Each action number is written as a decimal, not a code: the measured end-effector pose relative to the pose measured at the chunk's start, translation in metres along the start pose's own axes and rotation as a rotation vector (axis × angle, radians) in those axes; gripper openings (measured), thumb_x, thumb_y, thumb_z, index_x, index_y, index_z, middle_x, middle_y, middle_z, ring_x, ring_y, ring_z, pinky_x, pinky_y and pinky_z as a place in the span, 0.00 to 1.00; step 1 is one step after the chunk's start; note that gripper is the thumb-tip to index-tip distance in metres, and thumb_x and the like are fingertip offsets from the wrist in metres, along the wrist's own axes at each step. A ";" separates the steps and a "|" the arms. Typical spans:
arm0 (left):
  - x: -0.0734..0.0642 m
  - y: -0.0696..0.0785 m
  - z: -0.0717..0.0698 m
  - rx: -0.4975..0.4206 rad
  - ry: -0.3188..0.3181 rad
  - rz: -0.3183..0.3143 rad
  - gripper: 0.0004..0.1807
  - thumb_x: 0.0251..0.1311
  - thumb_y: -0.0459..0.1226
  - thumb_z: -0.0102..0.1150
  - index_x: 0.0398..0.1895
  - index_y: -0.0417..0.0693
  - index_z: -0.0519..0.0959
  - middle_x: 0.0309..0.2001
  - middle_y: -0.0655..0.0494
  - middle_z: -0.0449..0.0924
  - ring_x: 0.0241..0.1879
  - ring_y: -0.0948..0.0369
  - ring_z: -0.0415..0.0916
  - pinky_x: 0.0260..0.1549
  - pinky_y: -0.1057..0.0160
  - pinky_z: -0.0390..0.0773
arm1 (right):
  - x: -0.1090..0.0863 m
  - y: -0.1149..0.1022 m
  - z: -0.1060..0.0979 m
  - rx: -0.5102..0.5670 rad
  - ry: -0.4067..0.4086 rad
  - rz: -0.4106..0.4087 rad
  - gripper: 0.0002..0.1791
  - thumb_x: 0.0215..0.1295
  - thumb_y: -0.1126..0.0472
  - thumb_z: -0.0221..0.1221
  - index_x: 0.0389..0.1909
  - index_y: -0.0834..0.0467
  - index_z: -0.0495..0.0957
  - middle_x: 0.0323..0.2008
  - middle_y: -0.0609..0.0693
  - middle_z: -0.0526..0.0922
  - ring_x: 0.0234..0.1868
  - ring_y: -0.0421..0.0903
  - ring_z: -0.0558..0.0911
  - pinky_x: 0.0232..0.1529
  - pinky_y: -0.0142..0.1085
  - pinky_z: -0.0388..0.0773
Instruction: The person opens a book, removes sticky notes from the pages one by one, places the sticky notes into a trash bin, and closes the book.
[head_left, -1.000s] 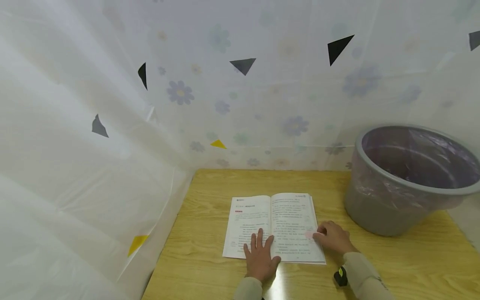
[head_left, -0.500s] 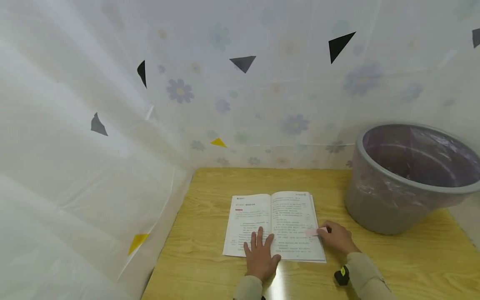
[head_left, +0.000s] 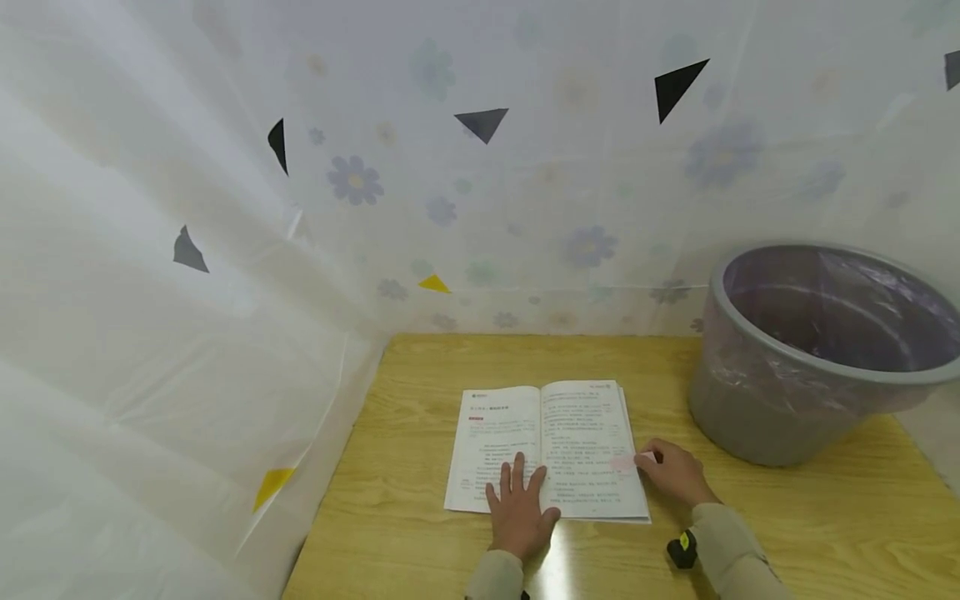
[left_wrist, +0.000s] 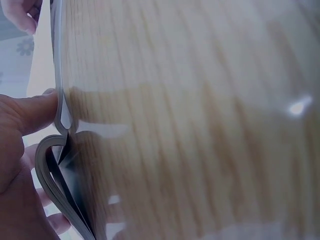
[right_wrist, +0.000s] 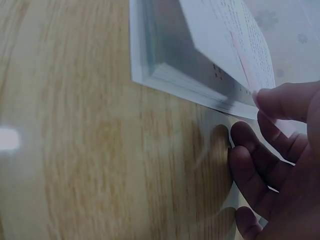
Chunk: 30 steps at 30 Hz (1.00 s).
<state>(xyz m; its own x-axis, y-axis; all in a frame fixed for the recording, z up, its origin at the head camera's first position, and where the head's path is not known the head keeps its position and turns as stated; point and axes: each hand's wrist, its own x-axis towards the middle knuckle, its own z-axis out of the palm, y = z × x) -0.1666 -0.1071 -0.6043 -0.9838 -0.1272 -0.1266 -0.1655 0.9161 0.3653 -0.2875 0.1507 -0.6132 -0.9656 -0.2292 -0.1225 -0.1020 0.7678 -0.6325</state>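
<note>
An open book (head_left: 577, 417) with printed pages lies on the wooden table. My left hand (head_left: 517, 512) rests flat across its lower middle, fingers spread over the left page and thumb near the bottom edge. In the left wrist view, the book's bent pages (left_wrist: 57, 175) arch beside that hand. At the right page's outer edge, my right hand (head_left: 675, 475) pinches a pale pink paper strip (head_left: 622, 462) between thumb and index finger. The right wrist view shows the strip (right_wrist: 242, 62) lying along the page, with that page (right_wrist: 215, 30) raised from those beneath; the other fingers curl below.
A large grey bin (head_left: 757, 417) with a clear plastic liner stands at the right, beyond my right hand. The wooden table (head_left: 405, 467) meets a flower-patterned plastic sheet (head_left: 510, 200) at the back. A small black device (head_left: 682, 550) with a yellow mark sits at my right wrist.
My right hand has shifted slightly right and away from me, and more of the pink strip shows at the page's edge. The left hand has stayed in place on the book.
</note>
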 end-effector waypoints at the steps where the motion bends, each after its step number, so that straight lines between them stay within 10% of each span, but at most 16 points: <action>1: 0.000 0.000 -0.001 -0.003 0.001 0.000 0.35 0.60 0.54 0.60 0.71 0.61 0.67 0.79 0.48 0.50 0.77 0.41 0.49 0.68 0.27 0.51 | 0.000 -0.001 0.000 0.002 0.005 -0.003 0.09 0.66 0.53 0.58 0.35 0.55 0.80 0.30 0.49 0.79 0.33 0.44 0.73 0.38 0.41 0.62; 20: 0.000 0.000 -0.001 0.021 0.027 0.001 0.36 0.57 0.54 0.63 0.70 0.62 0.68 0.79 0.49 0.52 0.77 0.42 0.51 0.68 0.28 0.54 | -0.013 0.004 -0.023 0.073 0.136 -0.040 0.15 0.75 0.54 0.51 0.46 0.61 0.79 0.43 0.60 0.83 0.40 0.50 0.80 0.39 0.42 0.76; 26: -0.002 0.000 -0.002 -0.001 0.060 -0.001 0.35 0.56 0.52 0.64 0.69 0.60 0.70 0.78 0.49 0.53 0.77 0.42 0.52 0.68 0.27 0.53 | -0.031 -0.048 -0.082 0.129 0.674 -0.403 0.08 0.63 0.71 0.61 0.41 0.64 0.85 0.30 0.57 0.84 0.31 0.25 0.73 0.30 0.20 0.69; 30: -0.004 0.001 -0.001 -0.039 0.069 -0.004 0.35 0.55 0.50 0.66 0.68 0.58 0.71 0.78 0.47 0.54 0.76 0.40 0.52 0.67 0.25 0.52 | -0.041 -0.084 -0.137 0.192 1.085 -0.570 0.08 0.60 0.76 0.60 0.37 0.68 0.86 0.30 0.64 0.85 0.39 0.15 0.71 0.42 0.11 0.65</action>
<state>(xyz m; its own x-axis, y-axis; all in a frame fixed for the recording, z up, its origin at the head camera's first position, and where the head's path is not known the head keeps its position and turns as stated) -0.1634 -0.1062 -0.6024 -0.9853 -0.1584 -0.0645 -0.1710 0.9002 0.4005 -0.2724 0.1772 -0.4499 -0.5027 0.1825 0.8449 -0.6237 0.6002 -0.5008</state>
